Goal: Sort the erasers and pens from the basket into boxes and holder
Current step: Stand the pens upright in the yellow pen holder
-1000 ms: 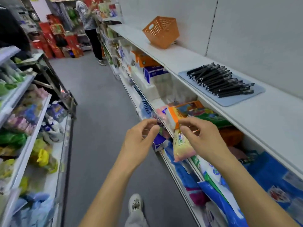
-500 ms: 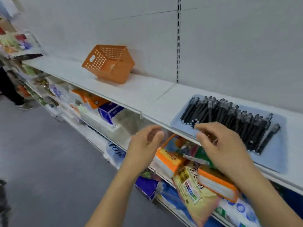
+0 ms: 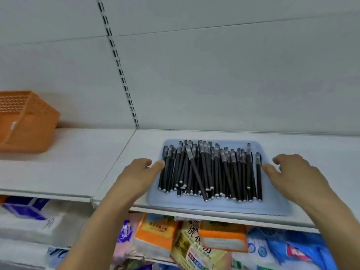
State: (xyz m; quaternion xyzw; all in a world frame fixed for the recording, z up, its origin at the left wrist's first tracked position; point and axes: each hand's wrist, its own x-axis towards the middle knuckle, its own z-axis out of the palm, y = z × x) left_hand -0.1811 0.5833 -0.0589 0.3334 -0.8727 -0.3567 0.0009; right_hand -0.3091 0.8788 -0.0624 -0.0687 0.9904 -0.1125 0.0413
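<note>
The left hand point(image 3: 136, 175) and right hand point(image 3: 292, 172) are held with fingers loosely spread, nothing pinched, flanking the black pens point(image 3: 210, 170) heaped on a blue tray point(image 3: 218, 206) at the shelf point(image 3: 78, 162) front edge. Were the heap squeezed unevenly, pens could roll off. The orange basket point(image 3: 25, 125) sits tilted far left.

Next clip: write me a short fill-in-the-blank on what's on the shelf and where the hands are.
1. The black pens lie in a heap on a flat pale ___ tray.
2. The perforated plastic basket at the far left is ___ in colour.
3. The left hand and right hand flank the pens, and each holds ___.

Missing words: blue; orange; nothing
</note>
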